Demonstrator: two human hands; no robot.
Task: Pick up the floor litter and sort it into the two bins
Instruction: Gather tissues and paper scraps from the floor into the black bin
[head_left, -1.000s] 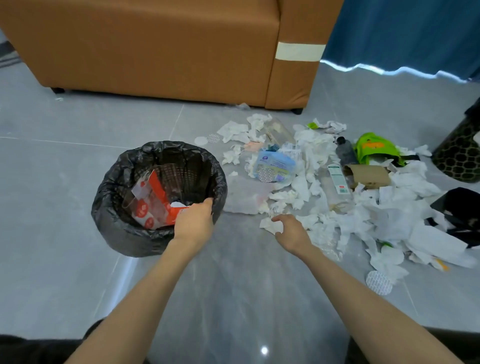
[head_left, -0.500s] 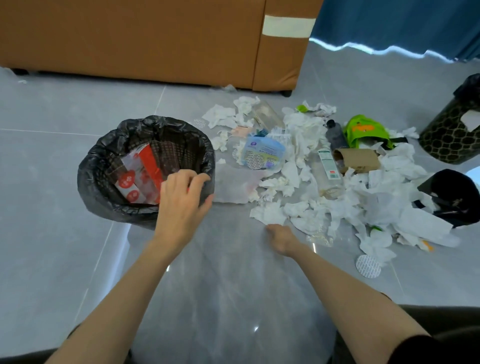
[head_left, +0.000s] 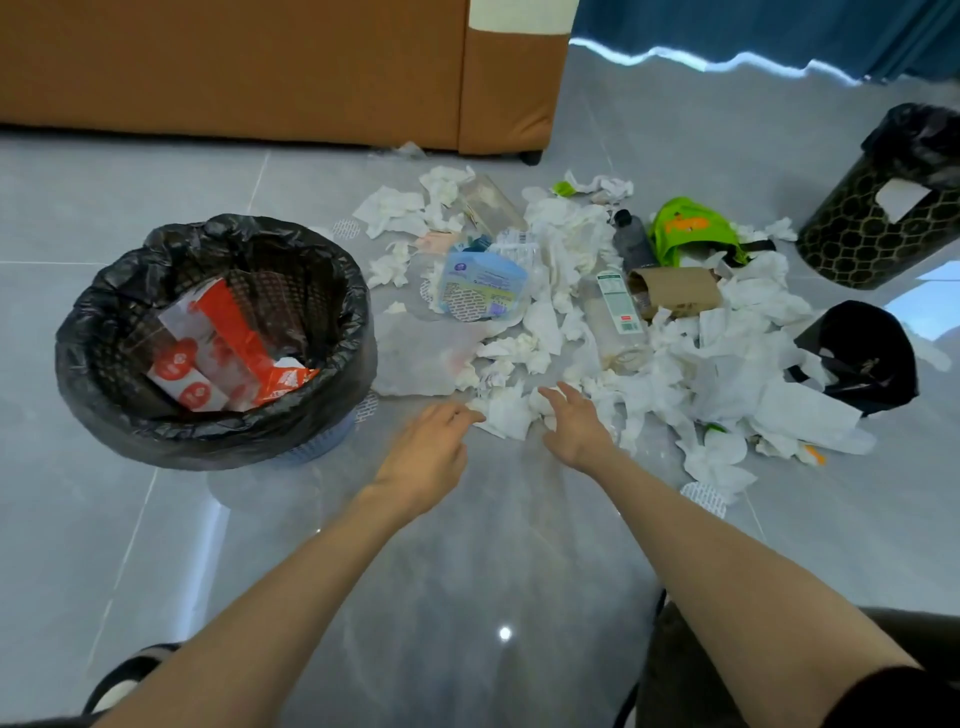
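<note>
Crumpled white tissue paper (head_left: 506, 415) lies on the glossy grey tiled floor (head_left: 467, 571), right between my two sets of fingertips. My left hand (head_left: 431, 452) reaches in low with its fingers loosely extended and holding nothing. The tips are at the scrap's left edge, and I cannot tell whether they actually touch it. My right hand (head_left: 576, 423) sits just right of the scrap with fingers spread and gently curved, released, their tips over its right edge.

Beyond the right fingers and off to their right spreads the main heap of white torn paper and tissues (head_left: 727, 364). Mixed into it, farther out from the fingertips, are:

- a clear plastic bottle with a green-and-white label (head_left: 615, 306)
- a small dark bottle (head_left: 631, 241)
- a flattened brown cardboard sleeve (head_left: 675, 293)
- a bright green plastic bag (head_left: 685, 228)
- a blue-and-white plastic packet (head_left: 480, 286)

A crumpled black plastic bag (head_left: 862, 358) lies at the heap's far right edge.

Left of my left fingers, well apart from them, stands the round basket bin lined with a black plastic bag (head_left: 218, 234). Red-and-white wrappers (head_left: 223, 343) lie inside it. The second bin, a dark cylinder with a gold honeycomb pattern (head_left: 857, 234), stands far right of the right fingers, past the heap. A tan leather sofa (head_left: 260, 67) and a blue curtain (head_left: 753, 26) close off the background.
</note>
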